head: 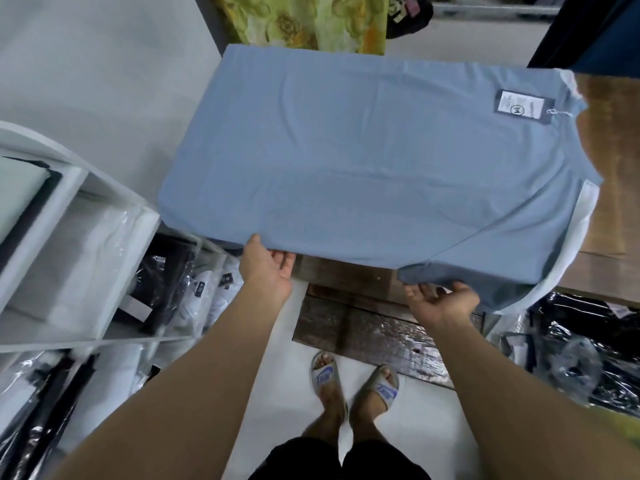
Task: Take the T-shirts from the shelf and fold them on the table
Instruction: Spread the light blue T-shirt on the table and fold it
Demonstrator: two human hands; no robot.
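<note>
A light blue T-shirt (363, 150) lies spread flat over the wooden table (609, 140), its collar and a paper tag (521, 106) to the right. My left hand (268, 268) holds the near left hem, thumb on top of the edge and fingers tucked beneath. My right hand (443, 301) is palm up at the near right, its loosely curled fingertips touching the sleeve edge from below. The white shelf (114, 199) stands at the left with folded shirts in clear plastic bags (86, 251).
A white layer (585, 209) sticks out under the blue shirt's right side. Bagged dark garments (571, 348) lie low on the right. A floral cloth (304, 19) hangs beyond the table. My feet in slippers (356, 382) stand on the white floor.
</note>
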